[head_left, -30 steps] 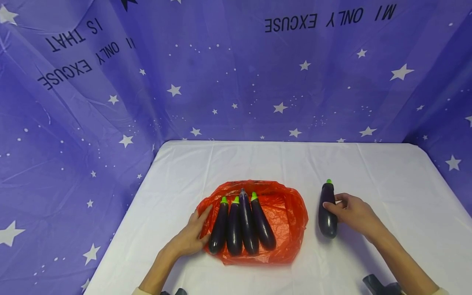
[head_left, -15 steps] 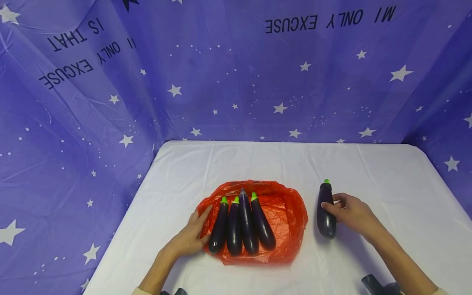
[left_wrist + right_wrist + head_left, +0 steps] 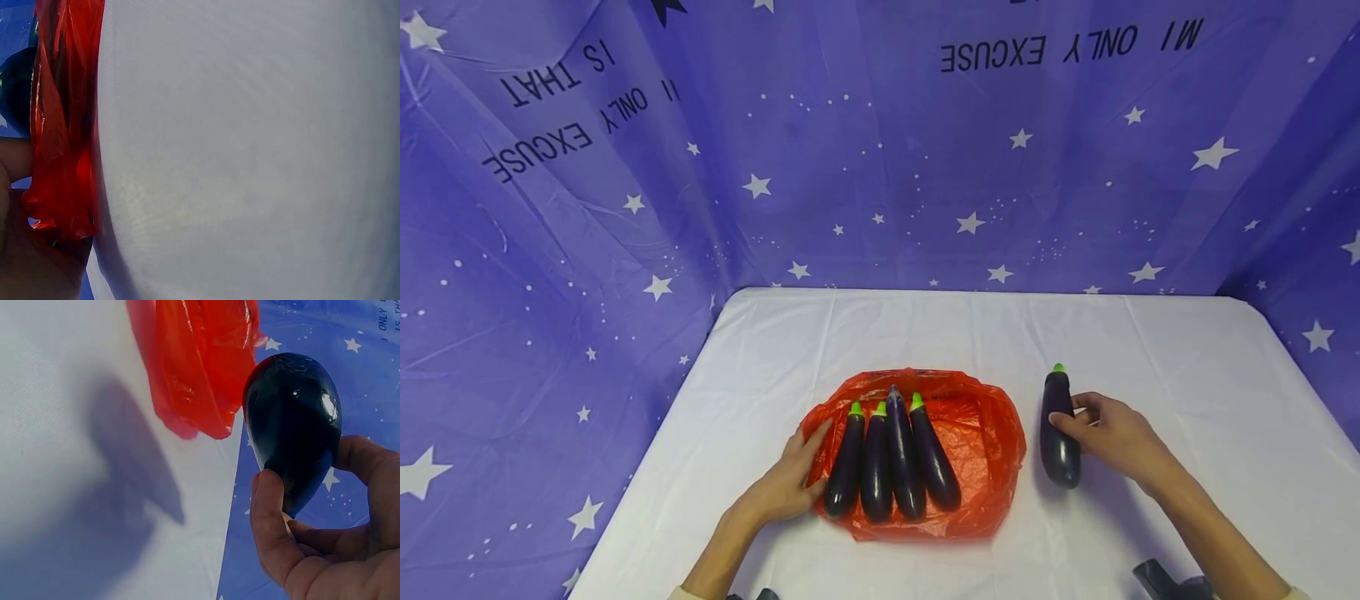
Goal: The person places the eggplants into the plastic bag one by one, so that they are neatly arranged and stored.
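Note:
Several dark purple eggplants [image 3: 932,454] with mostly bright green stems lie side by side in an opened red plastic bag [image 3: 992,467]. At the bag's left side, my left hand [image 3: 786,483] holds its rim, thumb and fingers spread along it. The left wrist view shows the red film bunched against that hand, with one eggplant [image 3: 17,87] behind it. To the right of the bag, my right hand [image 3: 1116,433] pinches another eggplant [image 3: 1060,442] between thumb and fingers, stem pointing away from me. In the right wrist view its rounded end hangs above the table, apart from its shadow.
A white cloth [image 3: 925,325] covers the table. Purple star-printed curtains [image 3: 880,167] with lettering stand along the back and sides. Dark grey objects [image 3: 1172,579] show at the front edge near the right forearm, partly cut off.
My right hand has drifted slightly left toward the bag with the eggplant in its grip. The left hand, the bag and the eggplants in it have stayed put.

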Demonstrator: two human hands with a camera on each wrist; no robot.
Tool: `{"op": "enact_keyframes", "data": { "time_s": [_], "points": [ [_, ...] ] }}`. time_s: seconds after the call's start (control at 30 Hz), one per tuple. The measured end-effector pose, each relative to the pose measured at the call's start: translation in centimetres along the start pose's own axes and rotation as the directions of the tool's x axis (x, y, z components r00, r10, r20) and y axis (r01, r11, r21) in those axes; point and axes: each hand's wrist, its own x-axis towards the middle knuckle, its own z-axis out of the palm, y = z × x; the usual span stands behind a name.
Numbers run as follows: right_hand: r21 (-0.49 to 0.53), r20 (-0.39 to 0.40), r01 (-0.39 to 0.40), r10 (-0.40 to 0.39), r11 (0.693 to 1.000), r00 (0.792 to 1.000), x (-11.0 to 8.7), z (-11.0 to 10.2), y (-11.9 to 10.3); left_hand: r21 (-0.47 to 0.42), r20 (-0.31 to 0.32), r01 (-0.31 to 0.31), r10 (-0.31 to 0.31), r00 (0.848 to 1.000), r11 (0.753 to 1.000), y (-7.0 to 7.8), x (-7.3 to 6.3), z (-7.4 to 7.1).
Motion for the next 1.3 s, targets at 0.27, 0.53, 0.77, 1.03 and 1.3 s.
{"op": "enact_keyframes", "data": {
  "time_s": [0.27,0.53,0.77,1.03,1.3],
  "points": [
    [-0.019,0.003,0.011,-0.011,1.0,1.0,-0.1,0.2,-0.5,0.003,0.0,0.001,-0.001,1.0,1.0,0.1,-0.1,0.0],
    [-0.029,0.001,0.002,-0.002,1.0,1.0,-0.1,0.5,-0.7,-0.001,0.005,0.002,-0.002,1.0,1.0,0.0,-0.2,0.1],
    [-0.032,0.003,0.004,-0.004,0.999,1.0,-0.1,0.7,-1.1,0.003,-0.002,0.002,-0.002,1.0,1.0,-0.1,-0.2,0.2],
    [-0.039,0.013,0.021,-0.021,0.999,1.0,-0.1,0.7,-1.7,0.007,0.002,0.011,-0.011,1.0,1.0,0.0,-0.1,0.0],
    [-0.052,0.012,0.04,-0.04,0.998,0.999,-0.1,0.9,-2.4,0.012,-0.002,-0.003,0.003,1.0,1.0,0.0,0.0,0.0]
  ]
}}
